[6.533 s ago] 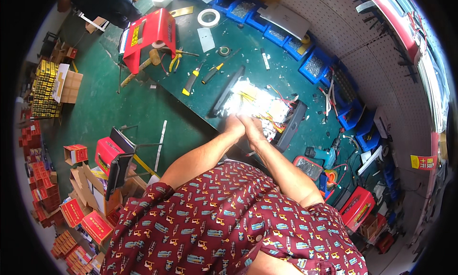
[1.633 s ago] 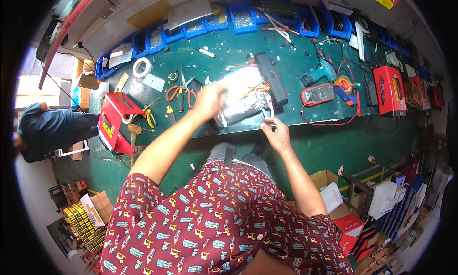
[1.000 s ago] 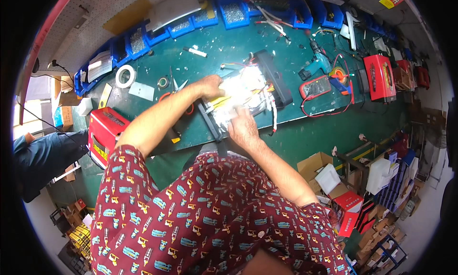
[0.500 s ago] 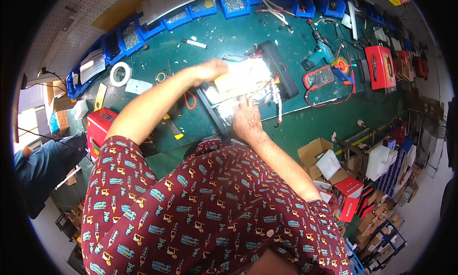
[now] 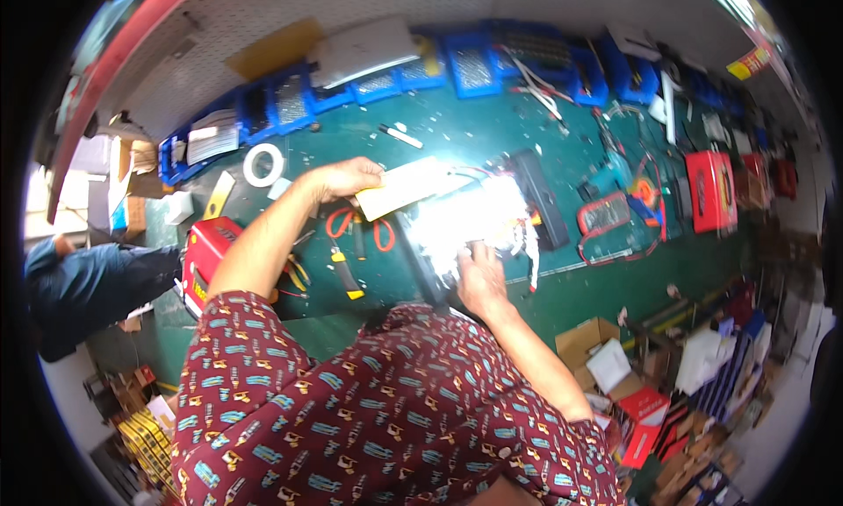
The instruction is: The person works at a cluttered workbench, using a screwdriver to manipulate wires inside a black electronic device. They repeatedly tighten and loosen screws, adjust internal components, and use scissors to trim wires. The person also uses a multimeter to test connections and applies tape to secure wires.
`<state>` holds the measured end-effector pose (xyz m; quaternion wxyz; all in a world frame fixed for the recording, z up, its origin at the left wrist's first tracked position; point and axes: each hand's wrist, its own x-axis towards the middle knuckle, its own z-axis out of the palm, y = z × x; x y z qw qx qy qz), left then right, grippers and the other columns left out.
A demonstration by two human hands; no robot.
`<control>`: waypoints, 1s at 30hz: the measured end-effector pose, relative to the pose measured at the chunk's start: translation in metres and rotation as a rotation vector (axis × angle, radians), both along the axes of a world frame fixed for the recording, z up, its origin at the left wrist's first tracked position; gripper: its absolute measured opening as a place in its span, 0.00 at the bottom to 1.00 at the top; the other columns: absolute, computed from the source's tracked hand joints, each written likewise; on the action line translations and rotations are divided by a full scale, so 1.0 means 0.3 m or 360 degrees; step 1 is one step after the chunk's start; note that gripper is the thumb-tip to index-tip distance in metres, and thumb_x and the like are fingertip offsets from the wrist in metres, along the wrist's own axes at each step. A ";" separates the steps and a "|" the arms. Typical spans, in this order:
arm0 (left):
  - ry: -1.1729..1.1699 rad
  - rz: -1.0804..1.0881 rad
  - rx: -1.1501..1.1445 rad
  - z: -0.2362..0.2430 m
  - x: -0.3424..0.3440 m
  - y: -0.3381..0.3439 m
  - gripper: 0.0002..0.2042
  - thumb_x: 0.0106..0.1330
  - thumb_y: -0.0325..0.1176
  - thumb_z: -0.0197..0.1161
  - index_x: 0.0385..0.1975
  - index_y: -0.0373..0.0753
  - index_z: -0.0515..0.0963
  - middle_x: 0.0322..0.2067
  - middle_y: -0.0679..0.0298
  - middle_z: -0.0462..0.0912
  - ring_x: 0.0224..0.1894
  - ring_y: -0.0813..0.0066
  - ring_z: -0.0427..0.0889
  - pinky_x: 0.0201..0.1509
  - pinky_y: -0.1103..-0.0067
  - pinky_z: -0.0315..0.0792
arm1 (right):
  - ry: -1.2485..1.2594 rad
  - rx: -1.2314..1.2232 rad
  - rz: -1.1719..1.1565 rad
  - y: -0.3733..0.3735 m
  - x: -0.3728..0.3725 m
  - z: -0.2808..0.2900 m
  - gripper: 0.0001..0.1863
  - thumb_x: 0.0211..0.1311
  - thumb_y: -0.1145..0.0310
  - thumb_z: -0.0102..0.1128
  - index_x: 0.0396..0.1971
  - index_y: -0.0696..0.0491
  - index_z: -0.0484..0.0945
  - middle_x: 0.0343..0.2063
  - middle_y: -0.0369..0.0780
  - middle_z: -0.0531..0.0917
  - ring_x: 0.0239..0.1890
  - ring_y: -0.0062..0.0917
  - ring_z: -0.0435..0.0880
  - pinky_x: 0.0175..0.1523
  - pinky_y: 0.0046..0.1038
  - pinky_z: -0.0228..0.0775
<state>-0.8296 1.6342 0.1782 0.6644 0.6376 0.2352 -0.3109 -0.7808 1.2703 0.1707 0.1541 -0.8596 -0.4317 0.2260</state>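
A black-framed device (image 5: 556,212) lies opened on the green bench, its inside washed out by strong glare. White-sleeved wires (image 5: 532,258) hang from its right side. My left hand (image 5: 349,179) pinches the left end of a flat, pale yellow rectangular panel (image 5: 406,188), tilted above the device's far left corner. My right hand (image 5: 483,285) reaches over the device's near side with its fingers at the bright interior. Glare hides those fingertips and whatever they touch. Orange-handled pliers or cutters (image 5: 384,234) and a yellow-and-black handled tool (image 5: 346,273) lie left of the device.
Blue parts bins (image 5: 474,67) line the back edge. At right are a red multimeter (image 5: 604,215), a teal power drill (image 5: 606,177) and a red case (image 5: 709,190). Another red case (image 5: 209,253), a white tape roll (image 5: 263,165) and a person in dark clothes (image 5: 97,273) are at left.
My left hand has drawn the pale yellow panel leftward off the device, exposing more of it. My right hand stays at the near side. The whole view has shifted, showing more wall.
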 end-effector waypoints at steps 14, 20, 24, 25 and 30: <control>-0.0311 0.2336 -0.0413 -0.443 -0.115 0.144 0.10 0.69 0.22 0.57 0.48 0.35 0.70 0.41 0.57 0.79 0.39 0.65 0.82 0.39 0.75 0.81 | -0.0026 -0.0083 0.0021 0.004 0.013 0.002 0.30 0.52 0.76 0.58 0.60 0.58 0.71 0.53 0.51 0.71 0.56 0.47 0.69 0.57 0.45 0.65; -0.0238 0.2364 -0.0520 -0.496 0.014 0.128 0.14 0.71 0.29 0.59 0.53 0.33 0.71 0.50 0.52 0.78 0.46 0.65 0.80 0.52 0.70 0.80 | 0.0012 -0.0081 -0.0049 0.001 0.004 0.011 0.30 0.51 0.78 0.59 0.59 0.57 0.72 0.56 0.48 0.70 0.57 0.44 0.68 0.58 0.43 0.65; -0.0156 0.2088 -0.0385 -0.410 0.000 0.059 0.13 0.72 0.30 0.59 0.53 0.32 0.72 0.45 0.51 0.82 0.37 0.69 0.84 0.41 0.77 0.83 | 0.0017 -0.0033 -0.0068 0.000 -0.001 0.025 0.29 0.52 0.78 0.58 0.59 0.57 0.73 0.56 0.46 0.71 0.57 0.42 0.69 0.57 0.42 0.65; -0.0182 0.2042 -0.0340 -0.384 -0.008 0.029 0.12 0.72 0.29 0.59 0.51 0.31 0.73 0.44 0.52 0.83 0.35 0.71 0.84 0.38 0.79 0.83 | 0.0052 0.0001 -0.0089 -0.005 -0.001 0.024 0.29 0.52 0.78 0.58 0.59 0.57 0.73 0.56 0.46 0.71 0.57 0.42 0.69 0.57 0.42 0.65; -0.0307 0.1805 -0.0105 -0.302 -0.083 -0.129 0.05 0.71 0.29 0.59 0.41 0.36 0.76 0.29 0.66 0.80 0.24 0.84 0.75 0.26 0.87 0.74 | 0.0236 0.0296 -0.0258 -0.031 0.018 -0.010 0.23 0.58 0.78 0.55 0.56 0.58 0.73 0.55 0.47 0.74 0.57 0.45 0.71 0.61 0.42 0.65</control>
